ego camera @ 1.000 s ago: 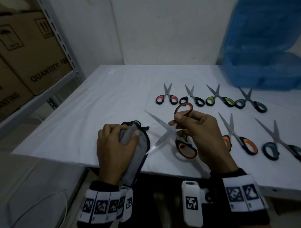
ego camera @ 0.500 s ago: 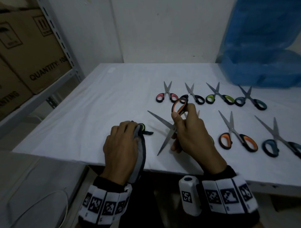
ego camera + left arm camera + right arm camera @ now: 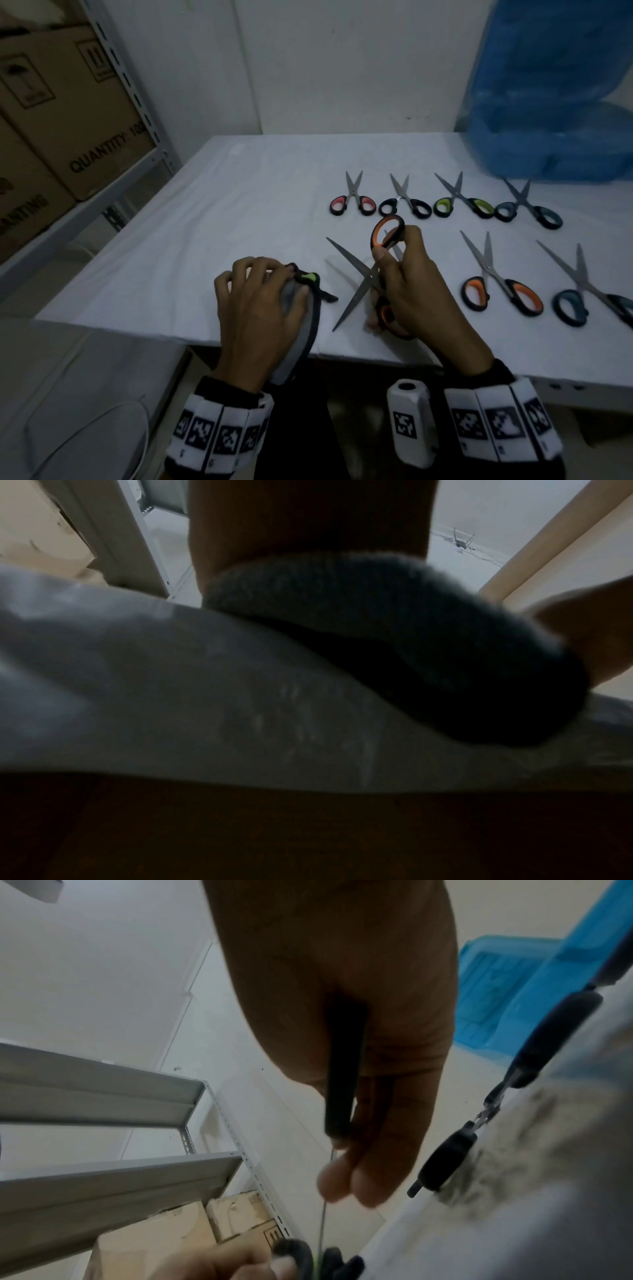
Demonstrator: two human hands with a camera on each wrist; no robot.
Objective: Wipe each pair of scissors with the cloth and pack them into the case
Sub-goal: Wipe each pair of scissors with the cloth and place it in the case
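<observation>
- Right hand (image 3: 416,291): fingers curled round the orange-handled scissors (image 3: 366,274). Against the view one second ago, this pair is tipped more upright, one orange loop raised at the hand's 12 o'clock, the other loop low under the palm. Blades spread open, crossing at the hand's 9 o'clock, tips toward 10 and 7 o'clock.
- Left hand (image 3: 260,308): fingers curled over the grey cloth (image 3: 294,329), pressing it on a dark item with a green patch (image 3: 310,277). Since a second ago it has shifted slightly toward the scissors; cloth end hangs over the table edge (image 3: 137,329).
- Blade tips: near the cloth at its 3 o'clock, apart from it.
- Six other scissors (image 3: 503,291) lie on the white table, at the right hand's 12 to 3 o'clock.
- Blue case (image 3: 555,137): at the far right, 1 o'clock.
</observation>
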